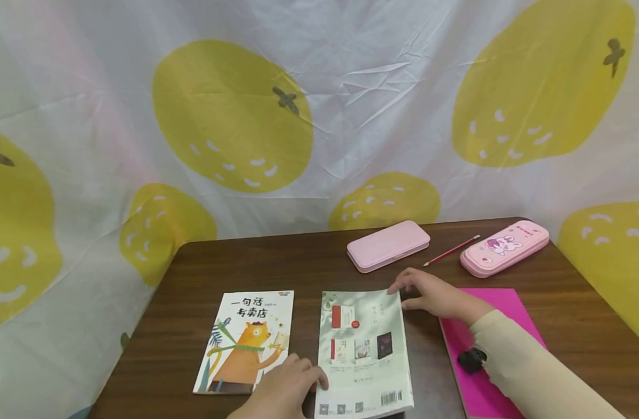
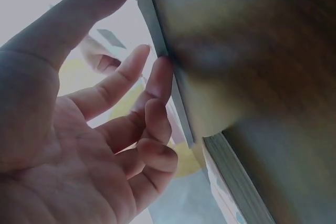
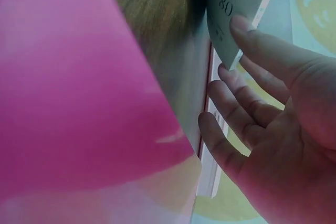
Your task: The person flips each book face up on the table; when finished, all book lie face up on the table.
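Head view: a picture book (image 1: 241, 361) is lying at left on the worktop (image 1: 152, 349). Beside it, the left hand (image 1: 283, 384) is extending from the lower edge, back upward, touching the left edge of a pale green booklet (image 1: 364, 349); whether it is gripping cannot be told. The booklet is spanning the space between both hands, its far right corner raised. The right hand (image 1: 442, 298) is pointing leftward, thumb and fingers pinching that corner, its sleeved forearm (image 1: 539, 369) crossing above a magenta book (image 1: 500, 317).
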A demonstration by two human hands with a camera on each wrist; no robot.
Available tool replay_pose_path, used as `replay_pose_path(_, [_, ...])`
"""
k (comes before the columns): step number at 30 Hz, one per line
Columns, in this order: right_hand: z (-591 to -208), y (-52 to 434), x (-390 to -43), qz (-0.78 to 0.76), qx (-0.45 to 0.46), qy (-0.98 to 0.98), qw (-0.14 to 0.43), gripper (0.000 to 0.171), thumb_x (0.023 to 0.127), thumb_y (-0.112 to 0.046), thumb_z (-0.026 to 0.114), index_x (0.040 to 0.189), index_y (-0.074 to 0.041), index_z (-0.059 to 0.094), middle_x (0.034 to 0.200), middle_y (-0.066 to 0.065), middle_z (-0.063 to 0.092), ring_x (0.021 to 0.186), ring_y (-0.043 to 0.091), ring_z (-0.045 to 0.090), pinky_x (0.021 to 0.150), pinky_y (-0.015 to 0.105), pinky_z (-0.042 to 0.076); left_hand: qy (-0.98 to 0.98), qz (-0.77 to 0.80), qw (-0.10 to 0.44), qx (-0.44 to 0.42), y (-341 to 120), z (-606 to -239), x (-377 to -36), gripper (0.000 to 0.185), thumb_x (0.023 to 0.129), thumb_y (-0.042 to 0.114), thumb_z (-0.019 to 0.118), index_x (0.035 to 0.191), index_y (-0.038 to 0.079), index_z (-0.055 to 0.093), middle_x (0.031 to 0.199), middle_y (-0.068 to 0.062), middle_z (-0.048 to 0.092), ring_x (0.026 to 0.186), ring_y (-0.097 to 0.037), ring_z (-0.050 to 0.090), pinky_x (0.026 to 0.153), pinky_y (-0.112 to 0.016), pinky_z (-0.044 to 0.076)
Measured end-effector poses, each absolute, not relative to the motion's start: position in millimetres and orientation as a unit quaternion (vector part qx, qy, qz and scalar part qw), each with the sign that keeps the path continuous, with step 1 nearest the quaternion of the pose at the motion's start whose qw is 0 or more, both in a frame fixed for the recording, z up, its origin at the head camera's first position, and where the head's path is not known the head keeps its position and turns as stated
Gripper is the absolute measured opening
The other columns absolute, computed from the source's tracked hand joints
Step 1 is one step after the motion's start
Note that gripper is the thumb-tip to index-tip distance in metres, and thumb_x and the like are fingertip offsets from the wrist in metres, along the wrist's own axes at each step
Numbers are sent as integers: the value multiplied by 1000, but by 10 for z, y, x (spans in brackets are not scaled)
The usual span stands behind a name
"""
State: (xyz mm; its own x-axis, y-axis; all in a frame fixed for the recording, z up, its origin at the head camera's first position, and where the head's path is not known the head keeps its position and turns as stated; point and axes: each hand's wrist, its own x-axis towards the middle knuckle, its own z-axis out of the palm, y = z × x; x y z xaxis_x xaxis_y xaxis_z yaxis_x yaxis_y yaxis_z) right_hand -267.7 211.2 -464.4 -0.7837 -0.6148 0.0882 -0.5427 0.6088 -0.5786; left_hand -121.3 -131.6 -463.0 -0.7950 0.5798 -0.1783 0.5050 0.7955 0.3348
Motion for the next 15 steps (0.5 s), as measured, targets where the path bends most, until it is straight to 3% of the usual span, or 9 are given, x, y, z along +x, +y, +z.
replay_pose_path(4, [-4627, 2133, -2657, -315, -326, 889, 63, 27, 85, -14, 71, 112, -15, 68, 115, 8, 58, 101, 25, 57, 90, 42, 48, 941, 122, 125, 291, -1316, -4620, -1209, 45, 62, 51, 82, 97, 29, 62, 78, 18, 46, 75, -2, 37, 59, -16, 33])
replay_pose_path(11, [-4578, 2166, -2650, -347, -329, 875, 72, 26, 86, -22, 70, 111, -16, 67, 114, 4, 60, 105, 22, 57, 92, 41, 47, 937, 153, 157, 273, -1367, -4547, -1173, 43, 67, 46, 81, 101, 26, 63, 86, 16, 52, 79, -2, 39, 65, -18, 39])
replay_pose_path(15, [-4560, 2166, -2651, -367, -336, 865, 62, 24, 86, -22, 70, 108, -14, 67, 113, 4, 61, 109, 21, 56, 95, 35, 44, 937, 156, 121, 288, -1412, -4492, -1133, 34, 72, 35, 79, 101, 26, 64, 88, 16, 57, 80, -2, 41, 67, -18, 40])
